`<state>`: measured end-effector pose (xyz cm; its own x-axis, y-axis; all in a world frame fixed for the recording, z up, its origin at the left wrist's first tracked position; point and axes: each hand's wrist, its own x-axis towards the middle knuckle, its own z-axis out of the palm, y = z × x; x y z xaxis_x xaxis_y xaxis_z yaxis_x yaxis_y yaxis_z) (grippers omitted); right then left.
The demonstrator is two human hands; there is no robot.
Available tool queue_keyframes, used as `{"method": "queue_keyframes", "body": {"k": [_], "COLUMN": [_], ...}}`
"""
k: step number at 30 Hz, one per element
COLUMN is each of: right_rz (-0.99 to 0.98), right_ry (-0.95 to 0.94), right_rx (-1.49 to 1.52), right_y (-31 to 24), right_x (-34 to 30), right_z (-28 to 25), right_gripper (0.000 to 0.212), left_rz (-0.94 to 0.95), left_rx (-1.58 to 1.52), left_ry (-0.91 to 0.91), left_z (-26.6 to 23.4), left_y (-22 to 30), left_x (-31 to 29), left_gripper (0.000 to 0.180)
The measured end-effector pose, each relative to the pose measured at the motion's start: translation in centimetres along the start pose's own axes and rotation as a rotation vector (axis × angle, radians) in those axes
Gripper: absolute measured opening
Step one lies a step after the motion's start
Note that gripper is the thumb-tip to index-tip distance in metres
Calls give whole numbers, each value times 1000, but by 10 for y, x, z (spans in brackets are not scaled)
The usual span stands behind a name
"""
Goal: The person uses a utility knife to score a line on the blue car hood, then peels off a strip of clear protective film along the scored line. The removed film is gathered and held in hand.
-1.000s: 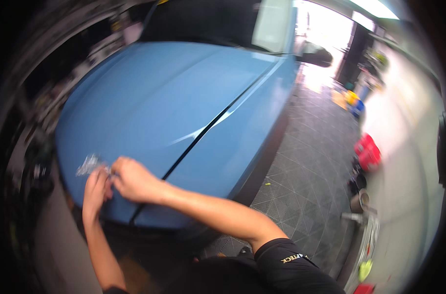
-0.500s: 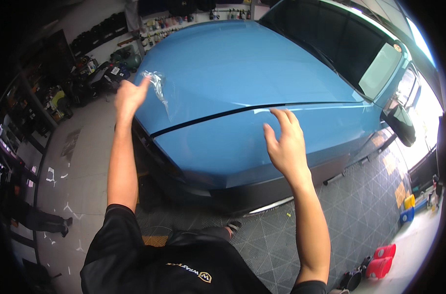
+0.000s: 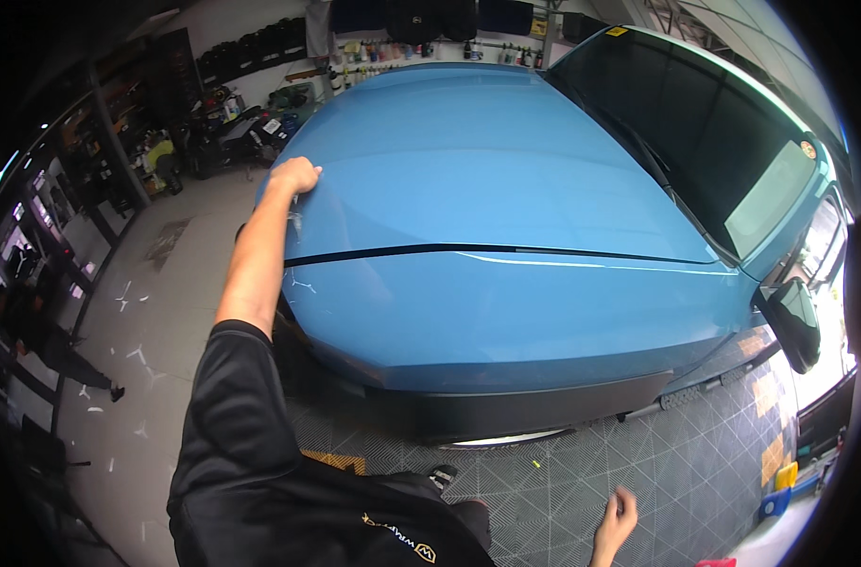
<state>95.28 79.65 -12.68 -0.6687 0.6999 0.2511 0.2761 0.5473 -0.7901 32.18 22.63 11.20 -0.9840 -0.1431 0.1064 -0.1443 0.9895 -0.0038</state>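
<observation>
Two hands, one hood (image 3: 468,161), one mirror (image 3: 797,326). The left hand (image 3: 295,175), fingers curled closed (any grip is hidden), is over the hood's front, near one glossy patch (image 3: 295,223), arm extended presumably for reach. The right hand (image 3: 621,512), half-open, empty, hangs above the floor (image 3: 563,506), perhaps for balance.

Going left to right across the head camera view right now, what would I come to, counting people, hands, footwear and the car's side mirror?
Background person → left hand → shoe → right hand → side mirror.
</observation>
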Motion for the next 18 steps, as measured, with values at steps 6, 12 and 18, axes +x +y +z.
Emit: {"method": "queue_keyframes", "body": {"k": [6,12,18], "right_rz": [360,131,-386], "right_ry": [-206,-499,-379], "right_rx": [-393,-179,163], "right_y": [194,159,-126], "right_x": [-111,-61,62], "right_z": [-37,37,109], "right_gripper": [30,30,18], "left_rz": [-232,1,303], "left_rx": [-25,-93,-234], "left_ry": [9,-50,-23], "left_z": [6,12,5], "left_y": [26,-14,-31], "left_x": [-11,4,-2], "left_gripper": [50,53,31]}}
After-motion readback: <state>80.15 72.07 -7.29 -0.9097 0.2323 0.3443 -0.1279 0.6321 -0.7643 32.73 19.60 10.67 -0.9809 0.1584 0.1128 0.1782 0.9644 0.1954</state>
